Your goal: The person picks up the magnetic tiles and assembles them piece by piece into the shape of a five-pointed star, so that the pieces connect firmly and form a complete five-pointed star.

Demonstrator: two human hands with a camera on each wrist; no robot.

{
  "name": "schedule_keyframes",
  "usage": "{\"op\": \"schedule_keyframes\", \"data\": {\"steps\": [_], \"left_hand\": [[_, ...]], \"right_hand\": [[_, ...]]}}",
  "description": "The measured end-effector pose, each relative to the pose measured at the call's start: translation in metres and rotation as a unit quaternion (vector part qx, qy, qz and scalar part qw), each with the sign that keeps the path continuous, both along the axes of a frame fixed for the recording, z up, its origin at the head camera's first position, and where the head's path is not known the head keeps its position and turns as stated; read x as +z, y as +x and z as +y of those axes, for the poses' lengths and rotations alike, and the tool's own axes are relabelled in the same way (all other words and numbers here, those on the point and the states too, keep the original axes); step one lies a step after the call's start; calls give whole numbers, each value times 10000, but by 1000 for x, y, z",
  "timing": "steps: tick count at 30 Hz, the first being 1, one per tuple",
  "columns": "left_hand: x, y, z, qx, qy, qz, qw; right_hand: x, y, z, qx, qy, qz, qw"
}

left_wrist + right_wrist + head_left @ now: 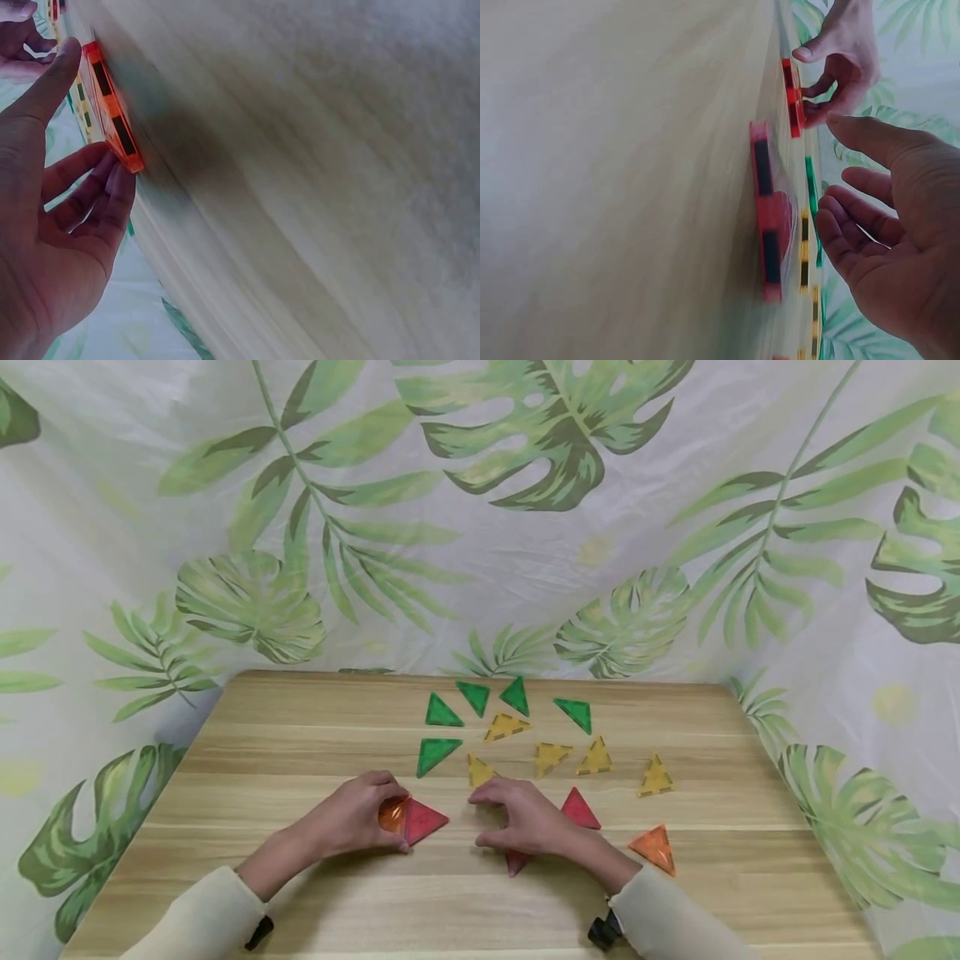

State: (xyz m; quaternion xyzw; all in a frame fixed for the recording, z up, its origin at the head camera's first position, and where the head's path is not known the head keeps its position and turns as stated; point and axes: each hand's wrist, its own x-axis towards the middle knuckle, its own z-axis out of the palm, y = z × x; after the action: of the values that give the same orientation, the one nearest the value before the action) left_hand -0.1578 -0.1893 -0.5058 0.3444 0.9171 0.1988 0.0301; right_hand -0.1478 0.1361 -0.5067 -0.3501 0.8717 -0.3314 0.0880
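Left hand [358, 818] rested on the table [300, 902] with its fingers curled over an orange triangle tile [392, 815]; a red triangle tile [424, 820] lay touching that tile, just beyond the fingertips. In the left wrist view the thumb and fingertips bracketed the orange tile's edge, a light pinch and not a full clasp. Right hand [525, 818] hovered loosely curled and held nothing; a second red tile [579, 808] lay just beyond its knuckles, and another red piece [516, 862] showed under the palm.

Judgement: the tiles look thin, rigid, light, smooth plastic, likely to slide on the wood. Best taken by opposite edges or a corner, since flat faces offer no purchase.

Head view alone showed the layout: green tiles [438, 753] and yellow tiles [551, 757] farther off. Right wrist view alone showed the gap between the right fingers [847, 244] and the red tile's thick edge [769, 217].
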Motion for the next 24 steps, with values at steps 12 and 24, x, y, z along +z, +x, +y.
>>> {"op": "schedule_keyframes", "data": {"steps": [12,24], "left_hand": [[-4,6,3,27,74,337,9994],[-2,3,1,-217,187,26,9996]], "right_hand": [[-3,25,43,-476,35,195,9987],[-8,44,51,-538,87,547,9970]]}}
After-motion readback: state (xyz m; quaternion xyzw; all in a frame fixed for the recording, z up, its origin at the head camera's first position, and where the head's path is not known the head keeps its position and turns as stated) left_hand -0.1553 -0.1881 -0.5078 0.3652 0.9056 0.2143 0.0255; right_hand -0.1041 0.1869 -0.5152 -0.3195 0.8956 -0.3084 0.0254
